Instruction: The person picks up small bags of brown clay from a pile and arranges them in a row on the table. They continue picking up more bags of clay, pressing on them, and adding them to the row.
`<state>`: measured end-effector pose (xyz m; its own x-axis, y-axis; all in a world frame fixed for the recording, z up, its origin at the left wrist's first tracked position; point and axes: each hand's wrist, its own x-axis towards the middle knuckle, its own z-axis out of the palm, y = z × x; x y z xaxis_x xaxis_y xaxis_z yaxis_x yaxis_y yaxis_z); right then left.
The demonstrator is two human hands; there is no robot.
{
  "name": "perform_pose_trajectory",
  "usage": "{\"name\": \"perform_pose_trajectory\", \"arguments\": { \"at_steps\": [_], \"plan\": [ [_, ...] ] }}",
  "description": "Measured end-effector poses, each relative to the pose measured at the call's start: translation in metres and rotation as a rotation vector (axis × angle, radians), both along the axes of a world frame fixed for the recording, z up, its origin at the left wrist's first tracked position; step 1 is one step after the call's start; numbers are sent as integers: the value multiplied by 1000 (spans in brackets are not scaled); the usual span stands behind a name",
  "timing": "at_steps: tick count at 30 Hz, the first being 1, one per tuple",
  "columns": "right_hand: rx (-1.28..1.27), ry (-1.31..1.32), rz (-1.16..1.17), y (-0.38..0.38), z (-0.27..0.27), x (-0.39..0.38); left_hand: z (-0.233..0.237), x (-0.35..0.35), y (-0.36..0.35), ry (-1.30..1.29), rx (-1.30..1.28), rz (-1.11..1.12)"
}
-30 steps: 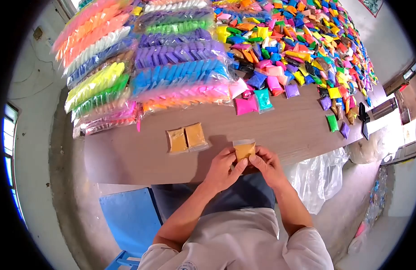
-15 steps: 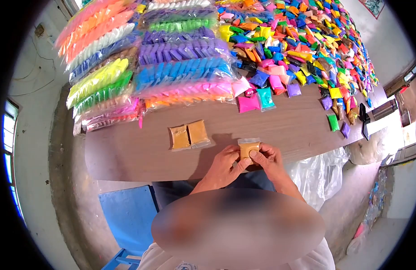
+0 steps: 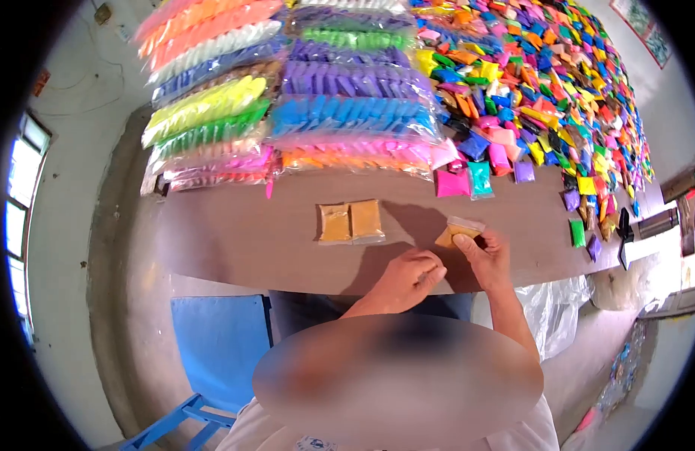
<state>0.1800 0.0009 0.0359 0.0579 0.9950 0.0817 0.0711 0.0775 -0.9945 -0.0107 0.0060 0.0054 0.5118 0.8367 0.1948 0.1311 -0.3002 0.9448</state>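
Observation:
My right hand (image 3: 489, 259) grips a small clear packet of tan material (image 3: 459, 233) between thumb and fingers, just above the table. To its left, my left hand (image 3: 411, 279) is off the packet, its fingers curled together over the table's front edge with nothing visible in them. Two more tan packets, a left one (image 3: 335, 224) and a right one (image 3: 366, 219), lie side by side on the brown table (image 3: 242, 233), touching or nearly so, beyond my left hand.
Long clear bags of coloured packets (image 3: 355, 116) are stacked at the back left. A heap of loose coloured packets (image 3: 543, 113) covers the back right. A black object (image 3: 625, 237) lies at the right edge. A blue chair (image 3: 220, 346) stands front left.
My left hand has let go of the tan packet and drawn away from it. My right hand keeps the packet, now tilted. The view has shifted, so the table's contents appear further right.

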Motion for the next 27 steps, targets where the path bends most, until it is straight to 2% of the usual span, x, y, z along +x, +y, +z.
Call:
{"name": "perform_pose_trajectory", "arguments": {
  "at_steps": [1,2,3,4,5,8,10,12,16,18,19,21,27],
  "plan": [
    [68,-112,3,7,-5,0,0,2,-1,29,105,-21],
    [74,-112,12,14,-5,-5,0,3,-2,59,210,-45],
    [172,-262,2,21,-4,-14,-1,6,-4,52,241,-27],
    [271,-415,-8,27,-3,-22,-2,6,-4,48,246,-21],
    [252,-464,46,31,-2,-28,-4,6,-4,68,254,-18],
    [315,-591,172,47,-23,-38,-9,5,-5,56,259,8],
    [306,-581,212,53,-14,-36,-9,7,-5,18,259,25],
    [471,-790,346,57,-9,-27,-8,6,-4,38,293,-34],
    [402,-680,399,55,-12,-12,-9,6,-3,46,316,-40],
    [67,-497,232,49,-6,-16,-7,6,-4,58,326,-36],
    [65,-497,232,52,-12,-18,-7,6,-4,58,324,-37],
    [308,-610,212,59,-24,-23,-6,5,-4,81,354,-33],
    [320,-620,306,67,-25,-45,-8,6,-4,32,300,-26]
  ]
}}
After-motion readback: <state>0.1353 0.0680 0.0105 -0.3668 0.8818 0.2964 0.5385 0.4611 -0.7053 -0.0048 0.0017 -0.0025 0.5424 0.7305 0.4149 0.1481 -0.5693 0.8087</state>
